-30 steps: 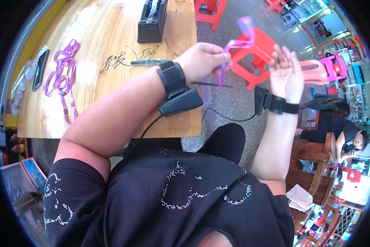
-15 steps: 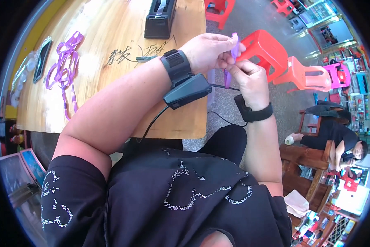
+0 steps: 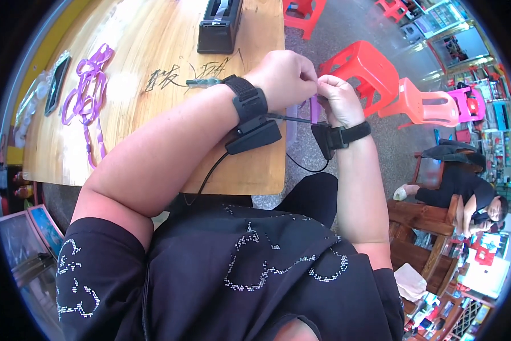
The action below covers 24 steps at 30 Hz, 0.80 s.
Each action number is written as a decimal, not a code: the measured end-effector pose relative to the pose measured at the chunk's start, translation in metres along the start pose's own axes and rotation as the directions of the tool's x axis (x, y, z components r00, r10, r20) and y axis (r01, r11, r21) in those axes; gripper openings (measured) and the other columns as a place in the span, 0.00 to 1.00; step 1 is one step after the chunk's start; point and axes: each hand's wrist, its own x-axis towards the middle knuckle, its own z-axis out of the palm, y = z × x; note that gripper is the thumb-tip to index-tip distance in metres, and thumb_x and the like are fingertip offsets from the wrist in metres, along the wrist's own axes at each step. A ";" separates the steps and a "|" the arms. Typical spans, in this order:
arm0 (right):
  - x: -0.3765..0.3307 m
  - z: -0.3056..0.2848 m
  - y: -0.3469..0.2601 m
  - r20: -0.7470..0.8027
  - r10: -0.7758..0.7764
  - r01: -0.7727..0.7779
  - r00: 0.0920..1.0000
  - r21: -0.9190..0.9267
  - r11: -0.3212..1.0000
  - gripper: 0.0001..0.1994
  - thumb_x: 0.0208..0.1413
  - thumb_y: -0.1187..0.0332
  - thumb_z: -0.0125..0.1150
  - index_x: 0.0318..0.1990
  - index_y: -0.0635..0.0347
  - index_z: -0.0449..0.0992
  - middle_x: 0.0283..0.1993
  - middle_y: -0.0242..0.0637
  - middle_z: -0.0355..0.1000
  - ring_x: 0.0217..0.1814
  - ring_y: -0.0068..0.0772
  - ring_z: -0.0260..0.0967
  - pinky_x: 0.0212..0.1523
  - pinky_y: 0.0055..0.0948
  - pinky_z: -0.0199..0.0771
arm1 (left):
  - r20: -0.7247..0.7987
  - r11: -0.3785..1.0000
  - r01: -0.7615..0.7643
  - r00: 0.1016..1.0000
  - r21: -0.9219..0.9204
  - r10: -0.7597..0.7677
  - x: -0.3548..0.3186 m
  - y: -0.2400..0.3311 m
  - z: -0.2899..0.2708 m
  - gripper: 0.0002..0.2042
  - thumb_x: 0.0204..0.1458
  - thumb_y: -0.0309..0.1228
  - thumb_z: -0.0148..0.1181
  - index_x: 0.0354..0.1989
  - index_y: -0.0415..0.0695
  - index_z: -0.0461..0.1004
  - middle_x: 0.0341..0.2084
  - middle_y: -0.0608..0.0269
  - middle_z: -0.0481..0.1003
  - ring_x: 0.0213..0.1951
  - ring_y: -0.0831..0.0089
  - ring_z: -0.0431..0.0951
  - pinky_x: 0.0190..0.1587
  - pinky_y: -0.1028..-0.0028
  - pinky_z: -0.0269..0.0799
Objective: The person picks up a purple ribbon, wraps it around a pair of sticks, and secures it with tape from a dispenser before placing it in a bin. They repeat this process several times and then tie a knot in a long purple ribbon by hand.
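Note:
My left hand (image 3: 287, 79) and my right hand (image 3: 342, 101) meet just past the table's right edge, fingers closed in a pinch. A narrow purple ribbon (image 3: 314, 108) hangs below the fingers; the part between them is mostly hidden. My left hand is turned with its back up, covering its fingertips. Black straps with small black boxes sit on both wrists, joined to cables. A looped heap of purple ribbon (image 3: 90, 71) lies on the table's left side.
The wooden table (image 3: 147, 131) carries a black tape dispenser (image 3: 214, 38), a dark pen-like object (image 3: 201, 83) and a flat black item in clear wrap (image 3: 57, 85). A red stool (image 3: 375, 65) and an orange chair (image 3: 426, 105) stand right. A person (image 3: 457, 184) sits farther right.
My left hand has rolled over and dropped slightly, hiding the ribbon that stood up from its fingers. My right hand has turned, and its wrist box has swung left.

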 end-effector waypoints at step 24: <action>-0.032 0.019 0.073 -0.023 -0.276 0.259 0.961 0.424 0.868 0.08 0.54 0.76 0.53 0.41 0.65 0.73 0.39 0.34 0.73 0.41 0.24 0.69 0.44 0.24 0.68 | 0.184 0.985 -0.040 0.983 0.171 0.008 0.003 -0.001 -0.001 0.10 0.41 0.24 0.51 0.31 0.41 0.78 0.30 0.53 0.76 0.34 0.61 0.77 0.41 0.70 0.72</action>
